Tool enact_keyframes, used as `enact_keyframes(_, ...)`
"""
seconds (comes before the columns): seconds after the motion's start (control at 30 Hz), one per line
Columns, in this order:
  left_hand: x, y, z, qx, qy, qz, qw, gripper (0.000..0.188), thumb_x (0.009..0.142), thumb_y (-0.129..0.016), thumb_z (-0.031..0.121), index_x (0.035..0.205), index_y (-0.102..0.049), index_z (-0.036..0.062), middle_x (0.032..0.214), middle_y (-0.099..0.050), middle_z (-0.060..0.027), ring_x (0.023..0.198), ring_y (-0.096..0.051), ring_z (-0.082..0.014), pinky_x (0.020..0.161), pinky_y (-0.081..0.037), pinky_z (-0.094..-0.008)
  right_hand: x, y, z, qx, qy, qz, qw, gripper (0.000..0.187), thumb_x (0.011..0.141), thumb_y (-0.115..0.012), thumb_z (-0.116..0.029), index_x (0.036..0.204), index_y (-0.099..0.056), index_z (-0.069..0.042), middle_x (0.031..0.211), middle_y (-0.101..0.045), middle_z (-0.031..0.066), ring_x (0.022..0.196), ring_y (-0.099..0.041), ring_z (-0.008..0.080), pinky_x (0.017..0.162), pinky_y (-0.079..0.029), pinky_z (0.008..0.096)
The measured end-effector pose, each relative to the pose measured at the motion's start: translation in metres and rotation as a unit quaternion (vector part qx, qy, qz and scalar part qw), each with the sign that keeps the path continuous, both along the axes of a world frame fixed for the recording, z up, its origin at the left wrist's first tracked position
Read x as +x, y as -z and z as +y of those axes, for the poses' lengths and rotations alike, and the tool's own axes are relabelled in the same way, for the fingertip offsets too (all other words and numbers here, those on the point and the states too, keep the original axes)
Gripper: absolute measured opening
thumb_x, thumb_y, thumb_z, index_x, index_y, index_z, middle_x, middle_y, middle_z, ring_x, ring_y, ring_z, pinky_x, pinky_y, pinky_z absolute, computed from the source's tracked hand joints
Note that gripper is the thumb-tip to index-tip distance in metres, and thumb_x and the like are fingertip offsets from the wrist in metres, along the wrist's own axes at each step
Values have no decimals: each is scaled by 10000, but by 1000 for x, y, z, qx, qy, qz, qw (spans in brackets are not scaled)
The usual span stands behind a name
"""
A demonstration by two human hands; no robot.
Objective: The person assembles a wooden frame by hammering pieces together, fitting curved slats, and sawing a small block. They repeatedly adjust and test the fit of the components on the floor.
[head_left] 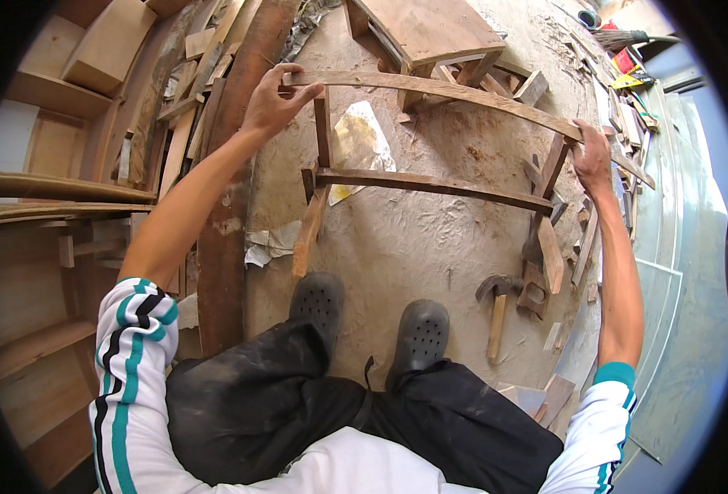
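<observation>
A wooden frame stands on the dusty floor in front of my feet. Its long top rail (454,92) curves from left to right. My left hand (272,100) grips the rail's left end. Around the right end, by the right upright, my right hand (592,156) is closed. Below the top rail a darker cross rail (430,184) joins the left leg (314,210) and the right leg (548,222). Both arms are stretched forward in white sleeves with teal stripes.
A hammer (497,303) lies on the floor right of my black shoes (420,336). A long dark plank (234,181) runs along the left. Wooden shelving (43,165) fills the left side. A low wooden table (430,33) and several offcuts sit beyond the frame.
</observation>
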State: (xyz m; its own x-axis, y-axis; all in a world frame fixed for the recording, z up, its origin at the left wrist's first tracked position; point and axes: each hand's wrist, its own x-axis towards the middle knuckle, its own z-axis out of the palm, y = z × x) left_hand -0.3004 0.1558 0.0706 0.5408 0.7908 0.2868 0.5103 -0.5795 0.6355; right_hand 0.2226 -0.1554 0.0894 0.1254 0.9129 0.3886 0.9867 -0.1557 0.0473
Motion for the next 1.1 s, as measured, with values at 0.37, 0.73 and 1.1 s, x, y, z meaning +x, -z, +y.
enact_keyframes(0.37,-35,-3,-38,-277,136,152,939,299,997,-659,317,1044,-706,26,887,-711,-62,713,-604,-122,663,-506,-302,-15,-1,-75,-160,19,173,972,535,975,-605,-493,786,-610,7,747,-570,208,700,-567,379,668,-442,445)
enact_keyframes(0.73,-26,13,-42,-259,138,164,942,251,895,-772,233,1035,-762,25,883,-744,-89,788,-674,-149,747,-544,-305,-5,35,-87,-175,95,158,967,712,900,-603,-679,745,-549,13,686,-545,210,658,-552,381,633,-427,454)
enact_keyframes(1.1,-25,17,-46,-273,193,202,921,229,885,-744,167,1061,-753,20,933,-746,-59,859,-677,-139,792,-529,-307,1,40,-98,-157,94,145,972,767,858,-609,-740,727,-541,12,665,-557,204,625,-564,362,604,-432,452)
